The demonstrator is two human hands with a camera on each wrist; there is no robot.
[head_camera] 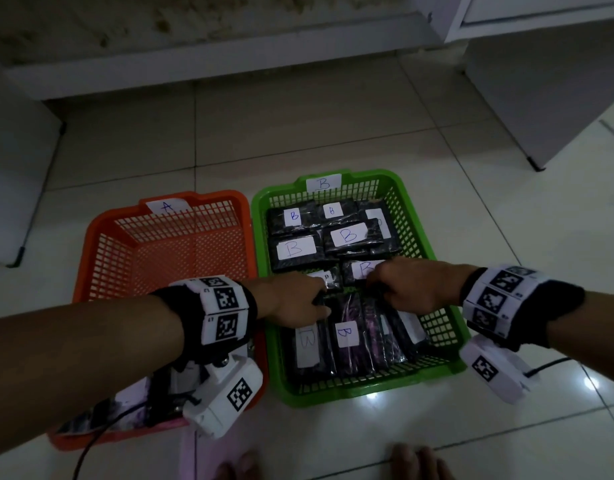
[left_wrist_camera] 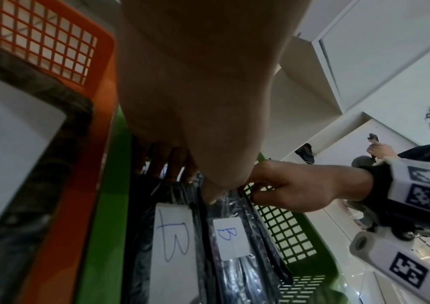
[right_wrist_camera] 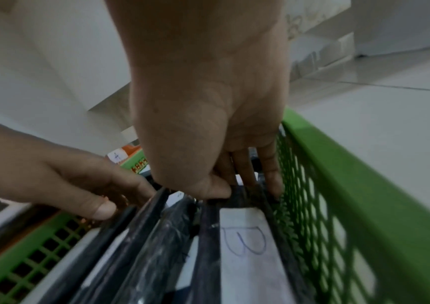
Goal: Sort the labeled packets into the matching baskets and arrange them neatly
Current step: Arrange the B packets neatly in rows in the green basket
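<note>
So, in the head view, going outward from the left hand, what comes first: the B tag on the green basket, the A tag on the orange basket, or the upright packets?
1. Upright packets, under the left hand.
2. A tag, far-left.
3. B tag, farthest back.

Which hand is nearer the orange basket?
Left. The left hand reaches into the green basket beside the orange basket; the right hand works further away.

White tiled floor; white cabinet.

Dim room, glossy pale tiled floor, white cabinets behind
</note>
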